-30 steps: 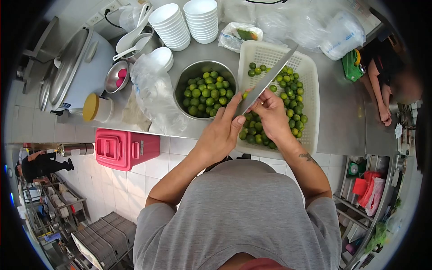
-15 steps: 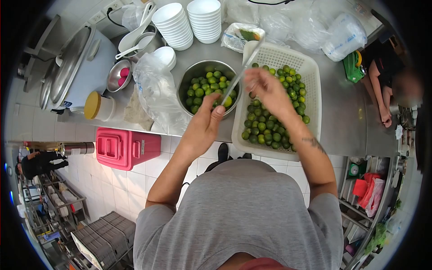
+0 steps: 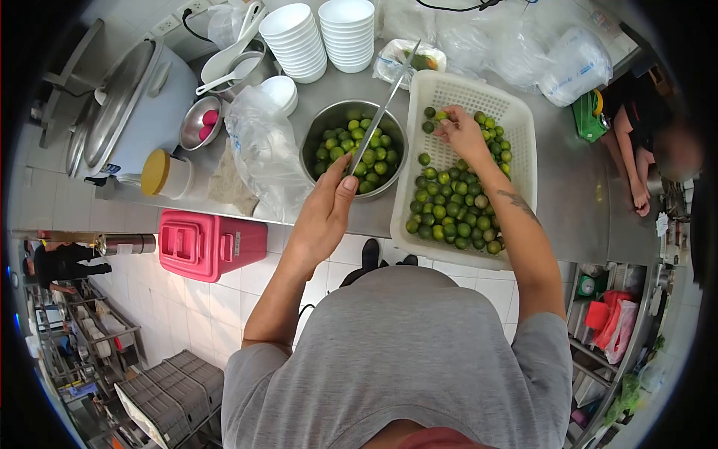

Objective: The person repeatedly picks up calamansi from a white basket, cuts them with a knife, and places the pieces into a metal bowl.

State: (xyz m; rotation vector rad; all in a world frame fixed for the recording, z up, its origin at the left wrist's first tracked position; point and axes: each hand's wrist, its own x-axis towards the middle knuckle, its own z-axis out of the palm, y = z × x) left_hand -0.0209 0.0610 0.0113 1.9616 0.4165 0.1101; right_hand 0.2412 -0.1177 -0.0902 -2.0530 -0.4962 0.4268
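My left hand point(image 3: 323, 213) grips the handle of a long knife point(image 3: 381, 111), whose blade points up and away over a steel bowl point(image 3: 317, 129) full of small green limes point(image 3: 364, 153). My right hand point(image 3: 461, 132) reaches into a white plastic basket point(image 3: 522, 153) and pinches a small green lime point(image 3: 441, 116) near its far end. Many more limes point(image 3: 452, 209) lie in the near half of the basket.
On the steel counter point(image 3: 568, 194) stand stacks of white bowls point(image 3: 295, 41), a clear plastic bag point(image 3: 258, 146), a small steel bowl with pink items point(image 3: 198, 121), a yellow-lidded jar point(image 3: 163, 173) and bagged goods. A red box point(image 3: 206, 243) sits below. Another person point(image 3: 643, 142) stands at the right.
My hands were together cutting a lime over the basket. The left hand has swung the knife left over the bowl; the right hand has reached to the basket's far end for a lime.
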